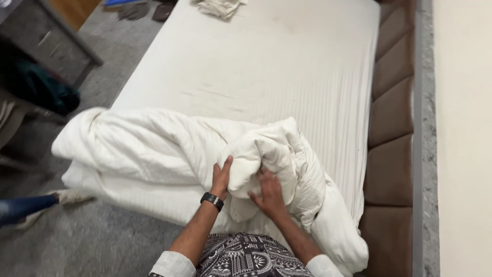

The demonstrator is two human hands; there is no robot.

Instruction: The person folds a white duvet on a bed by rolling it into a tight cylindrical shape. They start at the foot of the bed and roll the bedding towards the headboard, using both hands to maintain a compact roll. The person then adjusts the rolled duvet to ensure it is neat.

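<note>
1. Left hand (221, 177): fingers up, palm pressed flat against the left side of a bunched-up part of the white duvet (169, 154). Fingers together, pushing in; whether they grip any fabric cannot be told. Black wristband (211, 200) just below the hand.
2. Right hand (269, 195): fingers spread apart, laid on the underside and front of the same bunch, just right of the left hand. Pressing on fabric, not clearly clamped.
3. Duvet: crumpled heap lying across the near end of the mattress (287, 66). The lump between the two hands is the highest fold. From the left hand it stretches far left and hangs over the bed edge; from the right hand it trails down and right toward the lower corner.
4. Mattress: bare, white, faint stripes, runs away beyond both hands.
5. Small white cloth (219, 7): far end of the mattress, well apart from both hands.
6. Brown padded headboard (392, 128): along the mattress side, right of the right hand.
7. Grey carpet (97, 236): left of and below the left hand.
8. Patterned black-and-white garment (246, 259): directly below both hands, between the forearms.
</note>
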